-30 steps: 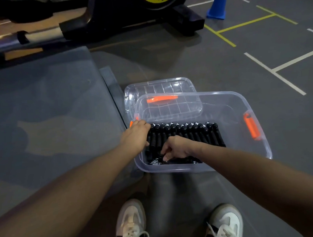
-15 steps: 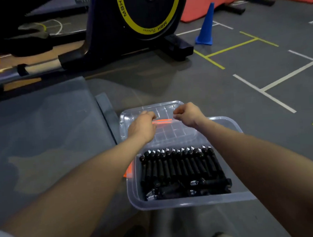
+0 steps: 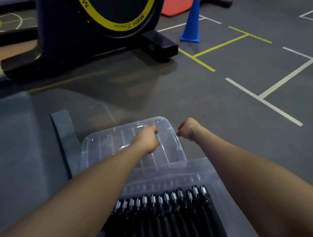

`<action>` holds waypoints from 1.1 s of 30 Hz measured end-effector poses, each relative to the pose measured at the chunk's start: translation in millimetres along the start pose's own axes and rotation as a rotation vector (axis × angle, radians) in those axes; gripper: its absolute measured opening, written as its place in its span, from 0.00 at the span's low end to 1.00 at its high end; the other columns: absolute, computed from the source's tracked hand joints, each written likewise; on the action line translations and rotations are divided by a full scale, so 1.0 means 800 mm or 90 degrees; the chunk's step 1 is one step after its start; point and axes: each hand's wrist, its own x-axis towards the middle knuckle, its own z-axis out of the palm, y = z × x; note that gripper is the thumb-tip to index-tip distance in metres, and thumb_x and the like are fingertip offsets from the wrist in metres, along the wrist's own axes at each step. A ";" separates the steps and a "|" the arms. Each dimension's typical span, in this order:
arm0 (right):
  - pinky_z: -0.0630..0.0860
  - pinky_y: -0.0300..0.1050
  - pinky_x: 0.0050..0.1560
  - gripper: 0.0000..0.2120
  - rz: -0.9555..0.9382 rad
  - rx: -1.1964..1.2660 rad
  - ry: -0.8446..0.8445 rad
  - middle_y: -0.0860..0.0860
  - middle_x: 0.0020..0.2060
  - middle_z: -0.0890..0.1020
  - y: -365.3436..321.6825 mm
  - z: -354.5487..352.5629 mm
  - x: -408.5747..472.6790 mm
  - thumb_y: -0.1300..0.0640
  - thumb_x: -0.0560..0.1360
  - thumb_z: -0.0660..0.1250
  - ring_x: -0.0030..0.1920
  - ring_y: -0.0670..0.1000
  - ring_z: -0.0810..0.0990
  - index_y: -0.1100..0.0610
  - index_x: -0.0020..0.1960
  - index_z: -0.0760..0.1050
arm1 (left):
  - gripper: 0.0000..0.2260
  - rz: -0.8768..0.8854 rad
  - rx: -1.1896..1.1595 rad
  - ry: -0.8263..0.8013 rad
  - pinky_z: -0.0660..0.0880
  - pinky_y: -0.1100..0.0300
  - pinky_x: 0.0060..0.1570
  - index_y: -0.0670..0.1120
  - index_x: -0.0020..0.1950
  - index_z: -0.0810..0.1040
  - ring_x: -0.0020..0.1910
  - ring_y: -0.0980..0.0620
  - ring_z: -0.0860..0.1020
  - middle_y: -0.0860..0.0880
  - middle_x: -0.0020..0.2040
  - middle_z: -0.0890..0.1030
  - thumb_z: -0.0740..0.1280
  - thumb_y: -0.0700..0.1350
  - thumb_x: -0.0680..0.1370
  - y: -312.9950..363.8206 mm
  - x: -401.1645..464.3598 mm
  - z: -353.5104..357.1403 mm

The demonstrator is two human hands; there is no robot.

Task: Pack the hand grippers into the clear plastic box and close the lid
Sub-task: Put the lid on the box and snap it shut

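Note:
The clear plastic box (image 3: 212, 171) sits on the floor in front of me. Several black hand grippers (image 3: 162, 217) with silver springs lie in a row inside it. The clear lid (image 3: 106, 148) lies just beyond the box, its near edge over the box's far wall. My left hand (image 3: 147, 139) is on the lid near its far edge, with its fingers curled down onto it. At the lid's far right corner, my right hand (image 3: 187, 129) has its curled fingertips at the rim. How firmly either hand grips is partly hidden.
A grey mat (image 3: 23, 143) lies to the left of the box. A black exercise machine with a yellow ring (image 3: 100, 30) stands behind it. A blue cone (image 3: 191, 20) and red mats (image 3: 182, 2) are far right. The grey floor has white and yellow lines.
Both hands left the grippers in the box and reached forward to the lid behind it. The view has tilted up and moved closer, so the box now fills the lower frame.

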 end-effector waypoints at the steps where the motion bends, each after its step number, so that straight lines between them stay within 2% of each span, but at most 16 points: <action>1: 0.72 0.43 0.41 0.19 0.010 -0.007 -0.025 0.55 0.45 0.76 0.001 0.000 0.010 0.58 0.74 0.68 0.46 0.52 0.73 0.66 0.61 0.76 | 0.21 -0.008 0.005 -0.013 0.71 0.52 0.64 0.47 0.66 0.71 0.64 0.44 0.73 0.45 0.68 0.71 0.68 0.46 0.73 -0.001 0.014 0.006; 3: 0.69 0.41 0.35 0.17 0.021 -0.051 -0.080 0.56 0.47 0.74 0.004 0.001 0.031 0.60 0.76 0.65 0.46 0.52 0.70 0.66 0.63 0.75 | 0.23 -0.024 0.022 -0.046 0.71 0.52 0.64 0.46 0.67 0.70 0.64 0.44 0.73 0.45 0.68 0.70 0.69 0.46 0.73 -0.002 0.039 0.018; 5: 0.70 0.40 0.37 0.18 0.026 -0.108 -0.134 0.57 0.51 0.75 0.006 0.004 0.049 0.62 0.78 0.61 0.47 0.52 0.69 0.66 0.66 0.72 | 0.25 -0.036 0.058 -0.090 0.70 0.53 0.65 0.45 0.68 0.68 0.65 0.44 0.72 0.45 0.69 0.68 0.70 0.46 0.73 -0.006 0.060 0.030; 7: 0.72 0.43 0.54 0.20 0.046 -0.069 -0.178 0.59 0.57 0.75 0.011 0.009 0.067 0.64 0.77 0.62 0.49 0.53 0.69 0.67 0.68 0.68 | 0.27 -0.047 0.095 -0.136 0.70 0.53 0.65 0.45 0.70 0.66 0.66 0.43 0.72 0.44 0.71 0.66 0.70 0.48 0.74 -0.010 0.075 0.042; 10: 0.63 0.47 0.71 0.22 0.053 -0.059 -0.217 0.62 0.63 0.75 0.017 0.017 0.085 0.65 0.78 0.60 0.51 0.55 0.74 0.66 0.71 0.65 | 0.30 -0.049 0.150 -0.193 0.67 0.54 0.68 0.42 0.72 0.62 0.68 0.42 0.70 0.42 0.72 0.63 0.69 0.49 0.74 -0.014 0.089 0.059; 13: 0.70 0.51 0.66 0.20 0.047 -0.055 -0.245 0.58 0.34 0.73 0.020 0.034 0.104 0.62 0.79 0.61 0.32 0.52 0.70 0.68 0.69 0.68 | 0.33 -0.056 0.177 -0.232 0.68 0.53 0.67 0.41 0.72 0.60 0.69 0.42 0.69 0.41 0.72 0.64 0.70 0.51 0.73 -0.019 0.099 0.073; 14: 0.71 0.53 0.64 0.19 0.047 -0.051 -0.251 0.57 0.34 0.72 0.019 0.038 0.107 0.62 0.78 0.62 0.32 0.52 0.71 0.68 0.68 0.69 | 0.34 -0.057 0.185 -0.244 0.68 0.53 0.67 0.40 0.72 0.60 0.69 0.42 0.69 0.41 0.72 0.64 0.71 0.51 0.72 -0.021 0.102 0.077; 16: 0.69 0.53 0.68 0.22 0.046 -0.021 -0.250 0.60 0.47 0.77 0.017 0.044 0.108 0.62 0.77 0.64 0.47 0.57 0.78 0.68 0.69 0.67 | 0.35 -0.063 0.189 -0.271 0.67 0.52 0.68 0.40 0.72 0.60 0.69 0.42 0.68 0.41 0.72 0.64 0.71 0.53 0.72 -0.027 0.104 0.085; 17: 0.67 0.53 0.69 0.23 0.051 -0.001 -0.247 0.62 0.57 0.77 0.017 0.047 0.109 0.63 0.77 0.64 0.57 0.58 0.77 0.68 0.70 0.66 | 0.36 -0.067 0.193 -0.288 0.66 0.52 0.69 0.39 0.72 0.59 0.70 0.42 0.67 0.40 0.73 0.62 0.71 0.53 0.72 -0.029 0.103 0.089; 19: 0.68 0.53 0.67 0.23 0.060 0.046 -0.223 0.61 0.66 0.74 0.016 0.052 0.112 0.64 0.76 0.65 0.65 0.60 0.74 0.68 0.69 0.66 | 0.39 -0.067 0.194 -0.308 0.62 0.53 0.72 0.38 0.74 0.54 0.74 0.42 0.62 0.40 0.76 0.53 0.69 0.54 0.73 -0.031 0.098 0.094; 22: 0.72 0.53 0.61 0.21 0.078 0.118 -0.247 0.62 0.56 0.78 0.018 0.062 0.119 0.68 0.75 0.64 0.62 0.60 0.76 0.70 0.67 0.68 | 0.44 -0.075 0.187 -0.314 0.59 0.54 0.73 0.38 0.76 0.45 0.76 0.43 0.57 0.40 0.78 0.43 0.68 0.56 0.73 -0.033 0.091 0.095; 24: 0.72 0.52 0.63 0.20 0.086 0.145 -0.267 0.62 0.51 0.78 0.013 0.067 0.117 0.70 0.75 0.63 0.63 0.60 0.75 0.72 0.67 0.68 | 0.46 -0.094 0.195 -0.315 0.59 0.53 0.74 0.39 0.76 0.43 0.76 0.43 0.57 0.40 0.78 0.41 0.69 0.57 0.72 -0.038 0.088 0.092; 27: 0.66 0.52 0.69 0.23 0.098 0.187 -0.289 0.63 0.66 0.71 0.004 0.073 0.113 0.69 0.77 0.59 0.71 0.60 0.67 0.70 0.72 0.61 | 0.47 -0.112 0.212 -0.314 0.58 0.53 0.74 0.38 0.76 0.42 0.77 0.44 0.55 0.41 0.78 0.42 0.69 0.57 0.72 -0.049 0.085 0.088; 29: 0.65 0.51 0.69 0.24 0.086 0.212 -0.284 0.62 0.68 0.69 0.002 0.072 0.114 0.69 0.78 0.57 0.72 0.59 0.65 0.70 0.73 0.59 | 0.48 -0.109 0.211 -0.307 0.58 0.53 0.74 0.38 0.76 0.42 0.77 0.44 0.55 0.41 0.78 0.42 0.70 0.57 0.71 -0.049 0.083 0.084; 31: 0.67 0.51 0.67 0.21 0.083 0.230 -0.266 0.64 0.66 0.71 0.005 0.069 0.115 0.69 0.78 0.58 0.70 0.60 0.68 0.72 0.70 0.62 | 0.48 -0.113 0.204 -0.301 0.58 0.53 0.74 0.38 0.76 0.42 0.77 0.44 0.55 0.42 0.78 0.43 0.70 0.57 0.71 -0.049 0.083 0.082; 33: 0.73 0.49 0.59 0.13 0.100 0.243 -0.260 0.66 0.56 0.76 0.010 0.067 0.115 0.69 0.78 0.59 0.58 0.63 0.77 0.74 0.60 0.70 | 0.48 -0.122 0.188 -0.293 0.58 0.54 0.74 0.38 0.76 0.41 0.77 0.45 0.54 0.42 0.78 0.42 0.70 0.57 0.71 -0.047 0.082 0.081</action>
